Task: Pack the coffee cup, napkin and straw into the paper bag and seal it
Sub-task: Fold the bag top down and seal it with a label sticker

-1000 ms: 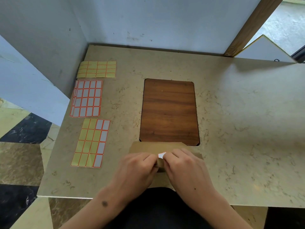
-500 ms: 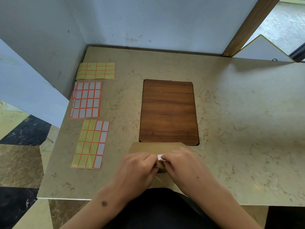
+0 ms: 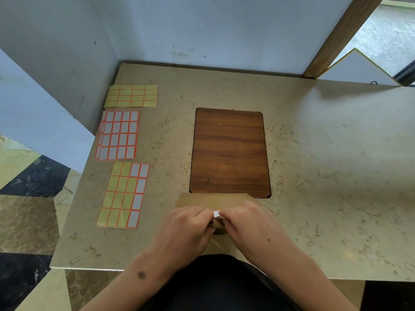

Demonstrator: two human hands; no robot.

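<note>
Hands [image 3: 221, 230] pinch sticker [image 3: 217, 214] onto paper bag [image 3: 208, 201].

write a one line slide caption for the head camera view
Both hands, left hand and right hand, press a white sticker onto the folded paper bag beside three label sheets.

Small shift only: the white sticker [image 3: 217, 213] slid a touch further under the right hand [image 3: 251, 223], whose fingertips closed in over it toward the left hand [image 3: 186, 227], pressing down on the paper bag [image 3: 211, 200].
</note>
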